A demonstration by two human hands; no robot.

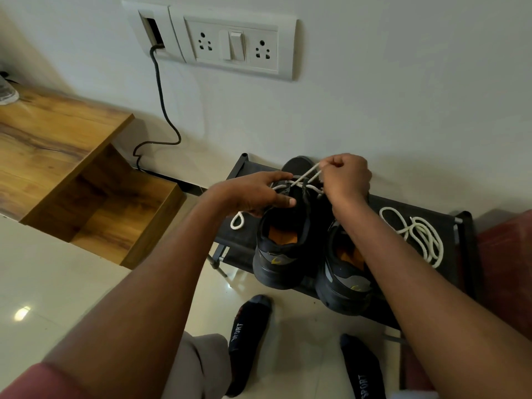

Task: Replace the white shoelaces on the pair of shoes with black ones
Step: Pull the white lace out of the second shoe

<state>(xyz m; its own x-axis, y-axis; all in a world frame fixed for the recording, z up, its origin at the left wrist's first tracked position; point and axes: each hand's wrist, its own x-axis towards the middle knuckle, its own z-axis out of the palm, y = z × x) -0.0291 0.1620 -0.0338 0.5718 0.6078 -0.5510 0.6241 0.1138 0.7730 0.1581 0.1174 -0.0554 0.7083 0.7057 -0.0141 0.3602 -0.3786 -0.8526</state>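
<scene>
Both hands are working one shoe (283, 240): right hand (347, 177) is pinching the limp white lace (309, 174); left hand (256, 194), fingers straight, is steadying it.

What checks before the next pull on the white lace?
1. Right hand grips the white lace: ok.
2. Left hand is on the left shoe, fingers straight: ok.
3. Lace free of the eyelets: not ok, it crosses the shoe's top.
4. Right shoe unlaced: cannot tell, the forearm hides it.
5. Removed white lace lies loose on the rack: ok.
6. Black laces within reach: cannot tell, none seen.
</scene>
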